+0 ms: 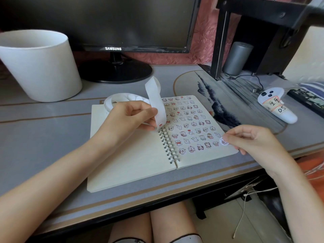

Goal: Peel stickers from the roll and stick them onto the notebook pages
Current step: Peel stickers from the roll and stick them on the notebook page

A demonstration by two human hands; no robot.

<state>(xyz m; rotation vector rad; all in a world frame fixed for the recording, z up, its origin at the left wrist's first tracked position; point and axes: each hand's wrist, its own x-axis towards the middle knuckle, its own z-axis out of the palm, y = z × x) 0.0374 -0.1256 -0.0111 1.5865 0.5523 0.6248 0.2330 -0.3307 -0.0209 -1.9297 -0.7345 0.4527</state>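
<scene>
A spiral notebook [133,163] lies open on the desk. Its right page carries several rows of small cartoon stickers; its left page is blank. My left hand [130,116] pinches the white backing strip [156,100] of the sticker roll [114,100], which rests at the notebook's top left; the strip curls upward above the spiral binding. My right hand [252,139] holds a round white sticker [223,141] at its fingertips, right at the right page's outer edge near the lower right corner.
A white bucket [38,65] stands at the back left. A Samsung monitor [112,25] on its stand sits behind the notebook. A white controller with a paper label [277,106] lies to the right on a printed mat [228,95]. A black shelf and grey cylinder occupy the back right.
</scene>
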